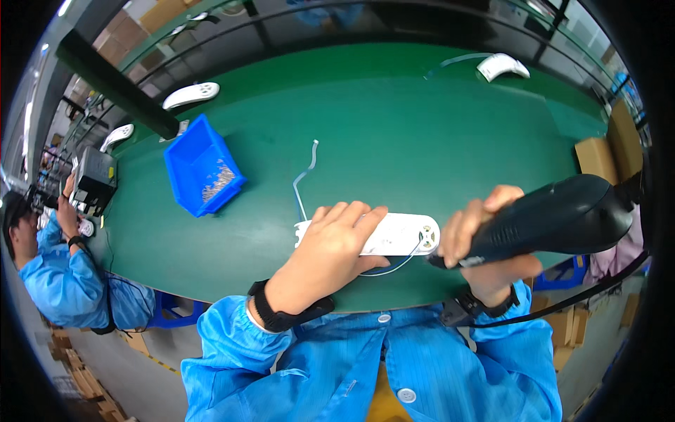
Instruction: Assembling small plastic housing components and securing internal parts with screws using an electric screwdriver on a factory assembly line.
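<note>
A long white plastic housing (398, 235) lies on the green table (436, 148) in front of me. My left hand (330, 243) is closed over its left half, fingers on top and thumb along the near edge. A pale flat cable (309, 169) extends away from the housing's left end. From its round right end, which has several metal-coloured spots, a thin wire loops toward me. My right hand (474, 228), slightly blurred, is wrapped around a black electric screwdriver (545, 218). The screwdriver's tip is beside the housing's right end; whether they touch is hidden.
A blue bin (200, 162) of small screws stands at the left. White curved housings lie at the back left (191, 95) and back right (502, 67). An open cardboard box (598, 158) stands at the right. A co-worker (60, 260) sits left, by a dark box-shaped device (96, 179).
</note>
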Tool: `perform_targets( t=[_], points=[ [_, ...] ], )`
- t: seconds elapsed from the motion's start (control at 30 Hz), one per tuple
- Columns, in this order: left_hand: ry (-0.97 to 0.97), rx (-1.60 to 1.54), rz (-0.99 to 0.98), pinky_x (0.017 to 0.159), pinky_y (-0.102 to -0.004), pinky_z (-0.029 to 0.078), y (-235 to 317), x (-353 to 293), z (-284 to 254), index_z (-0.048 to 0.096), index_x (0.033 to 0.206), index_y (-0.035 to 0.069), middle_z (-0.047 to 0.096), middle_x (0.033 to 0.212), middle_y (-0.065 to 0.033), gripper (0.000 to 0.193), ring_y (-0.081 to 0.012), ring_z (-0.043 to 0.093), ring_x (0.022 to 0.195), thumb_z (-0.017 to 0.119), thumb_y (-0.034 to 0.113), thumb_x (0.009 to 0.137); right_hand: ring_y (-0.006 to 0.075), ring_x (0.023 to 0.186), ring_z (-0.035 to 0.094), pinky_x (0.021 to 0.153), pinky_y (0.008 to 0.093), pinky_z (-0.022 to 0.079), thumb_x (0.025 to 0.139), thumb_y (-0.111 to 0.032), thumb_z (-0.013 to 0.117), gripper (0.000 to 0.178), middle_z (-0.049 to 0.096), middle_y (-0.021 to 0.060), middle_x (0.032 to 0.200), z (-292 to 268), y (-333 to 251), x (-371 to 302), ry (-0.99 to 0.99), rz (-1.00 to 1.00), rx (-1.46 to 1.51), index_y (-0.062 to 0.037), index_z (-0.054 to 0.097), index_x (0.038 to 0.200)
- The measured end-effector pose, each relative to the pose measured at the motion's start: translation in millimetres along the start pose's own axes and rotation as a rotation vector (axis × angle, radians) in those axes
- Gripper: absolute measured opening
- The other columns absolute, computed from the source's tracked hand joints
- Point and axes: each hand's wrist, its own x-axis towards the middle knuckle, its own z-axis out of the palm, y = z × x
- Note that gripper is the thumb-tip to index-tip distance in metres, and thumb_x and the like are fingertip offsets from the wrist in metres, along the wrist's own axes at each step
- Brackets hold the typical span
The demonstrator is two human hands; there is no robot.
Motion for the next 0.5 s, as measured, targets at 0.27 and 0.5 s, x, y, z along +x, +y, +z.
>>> perform_targets(
  t=[0.27, 0.5],
  points=[
    [0.299, 0.193, -0.033, 0.088, -0.0394, 0.038, -41, 4, -22, 0.046, 0.114, 0.000, 0.050, 0.112, -0.0164, 0.058, -0.0329, 0.048, 0.103, 0.071, 0.013, 0.063, 0.0338, 0.104, 0.049, 0.093, 0.0401, 0.034, 0.081, -0.038, 0.057, 0.058, 0.052, 0.0216, 0.110, -21, 0, 49, -0.844, 0.362, -0.458, 0.0023, 0.043, 0.120],
    [0.450, 0.560, -0.645, 0.066, -0.0400, 0.047, -147, -34, -84, 0.051, 0.092, -0.001, 0.055, 0.088, -0.0172, 0.023, -0.0355, 0.056, 0.081, 0.056, -0.002, 0.070, 0.0340, 0.097, 0.048, 0.086, 0.0382, 0.039, 0.063, -0.025, 0.072, 0.078, 0.050, 0.0202, 0.103, -1, 49, 52, -1.049, 0.378, -1.086, 0.0026, 0.034, 0.126]
  ],
)
